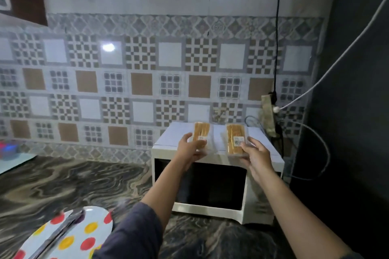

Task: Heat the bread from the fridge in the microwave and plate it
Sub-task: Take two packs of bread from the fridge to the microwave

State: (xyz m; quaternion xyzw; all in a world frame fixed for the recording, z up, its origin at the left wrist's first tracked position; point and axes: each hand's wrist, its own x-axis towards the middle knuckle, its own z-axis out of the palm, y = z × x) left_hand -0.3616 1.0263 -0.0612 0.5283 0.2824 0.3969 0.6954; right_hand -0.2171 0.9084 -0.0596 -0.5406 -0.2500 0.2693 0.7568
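The left grip (190, 149) is clamped on a clear bread pack (201, 133), thumb on one long edge and fingers curled under the near end. The right grip (253, 156) is clamped the same way on a second bread pack (235, 138). Each pack reaches forward from its grip, long axis pointing away from the person toward the tiled wall (147, 82), and the two lie side by side, apart. Both hang over the white top of the microwave (210, 187); whether they touch it I cannot tell.

The coming move turns on what lies under the grips. The microwave's dark door faces the person directly below both wrists and is closed. Its pale control strip sits below the right grip, so that hand looks nearer the opening edge, but it is full. I judge one pack must be set down or passed over before the door can be pulled.

The spotted plate (88, 235) rests on the marbled bench (63, 183), well below and behind the left grip, beside that forearm; something dark on it is too blurred to name.

Each pack bears a white sticker just ahead of the fingers. The right one shows a barcode, but its print is too small to read.
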